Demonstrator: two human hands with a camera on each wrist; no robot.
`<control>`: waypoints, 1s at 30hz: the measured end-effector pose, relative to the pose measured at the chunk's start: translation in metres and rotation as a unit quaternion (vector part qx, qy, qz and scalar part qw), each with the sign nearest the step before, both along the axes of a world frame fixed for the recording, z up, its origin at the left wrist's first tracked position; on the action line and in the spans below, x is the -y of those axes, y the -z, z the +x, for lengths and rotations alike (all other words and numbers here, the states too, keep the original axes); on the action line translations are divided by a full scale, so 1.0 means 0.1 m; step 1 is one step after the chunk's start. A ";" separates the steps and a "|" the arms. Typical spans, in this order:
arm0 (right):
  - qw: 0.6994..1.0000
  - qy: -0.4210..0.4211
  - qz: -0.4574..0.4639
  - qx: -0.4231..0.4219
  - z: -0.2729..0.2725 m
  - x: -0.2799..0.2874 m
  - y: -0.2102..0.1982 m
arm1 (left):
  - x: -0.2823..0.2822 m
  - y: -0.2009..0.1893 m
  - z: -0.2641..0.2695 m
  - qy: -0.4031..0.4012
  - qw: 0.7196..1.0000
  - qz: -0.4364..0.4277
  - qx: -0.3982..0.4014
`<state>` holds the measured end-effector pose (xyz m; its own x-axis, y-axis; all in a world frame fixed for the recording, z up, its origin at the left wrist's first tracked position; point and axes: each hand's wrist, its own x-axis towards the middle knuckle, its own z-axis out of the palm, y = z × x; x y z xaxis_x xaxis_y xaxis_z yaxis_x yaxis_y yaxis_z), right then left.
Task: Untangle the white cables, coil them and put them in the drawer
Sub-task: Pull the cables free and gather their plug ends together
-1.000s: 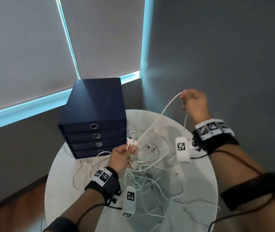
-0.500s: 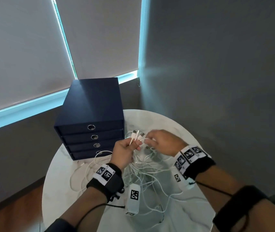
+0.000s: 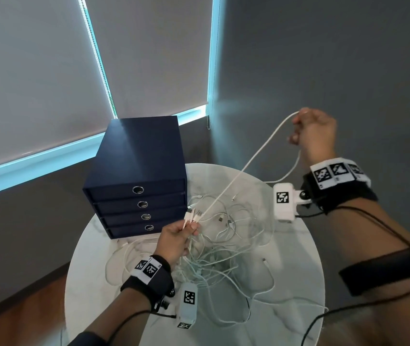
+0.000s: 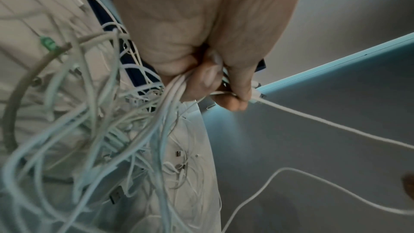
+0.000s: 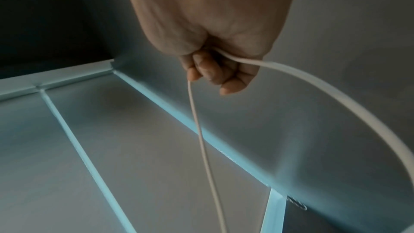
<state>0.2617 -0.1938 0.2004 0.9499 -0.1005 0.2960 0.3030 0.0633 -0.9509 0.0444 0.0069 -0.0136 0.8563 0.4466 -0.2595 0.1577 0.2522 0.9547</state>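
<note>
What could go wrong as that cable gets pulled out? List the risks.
1. The right hand pulls one white cable taut from the left hand; where it runs through the tangle, knots may tighten.
2. Loose loops lie near the round table's edge and could be dragged off.
3. The connectors pinched by the left hand might slip free.

A round white marble-look table (image 3: 286, 318) carries everything. On its far left part stands a dark blue drawer box (image 3: 136, 171) with 4 drawers, each with a round metal ring pull, all closed. A tangle of white cables (image 3: 223, 258) sprawls across the table's middle, just in front of the box, with loops trailing toward the left and near edges. Wooden floor (image 3: 24, 318) shows beyond the table's left rim.
</note>
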 end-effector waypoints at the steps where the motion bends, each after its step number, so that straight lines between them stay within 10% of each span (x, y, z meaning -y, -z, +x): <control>1: 0.999 0.035 -0.002 -0.012 0.09 0.09 0.00 | 0.00 0.02 -0.01 -0.005 1.000 -0.001 -0.003; 5: 0.974 0.093 -0.200 -0.046 0.24 0.32 0.20 | 0.02 -0.04 -0.01 -0.032 0.999 0.015 0.006; 7: 0.903 0.083 -0.420 -0.034 0.11 0.30 0.45 | 0.06 -0.14 0.04 -0.019 0.999 0.039 0.019; 10: 0.865 -0.093 -0.488 0.077 -0.36 0.06 0.74 | 0.15 -0.32 0.15 0.012 0.997 0.064 0.048; 15: 0.774 -0.396 -0.493 -0.014 -0.83 -0.29 1.09 | 0.19 -0.45 0.24 0.015 0.996 0.060 0.064; 23: 0.944 -0.274 -0.180 -0.042 -0.59 -0.41 0.57 | 0.16 -0.34 0.09 0.035 0.998 0.010 0.059; 30: 0.996 -0.083 -0.016 -0.040 -0.19 -0.11 -0.04 | 0.14 -0.32 0.08 0.042 0.997 0.022 0.056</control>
<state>0.2426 -0.1828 0.2048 0.9733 0.0684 0.2192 0.2140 0.0759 -0.9739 0.0524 -0.0066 0.0187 0.9136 0.3812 -0.1414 0.0682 0.1991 0.9776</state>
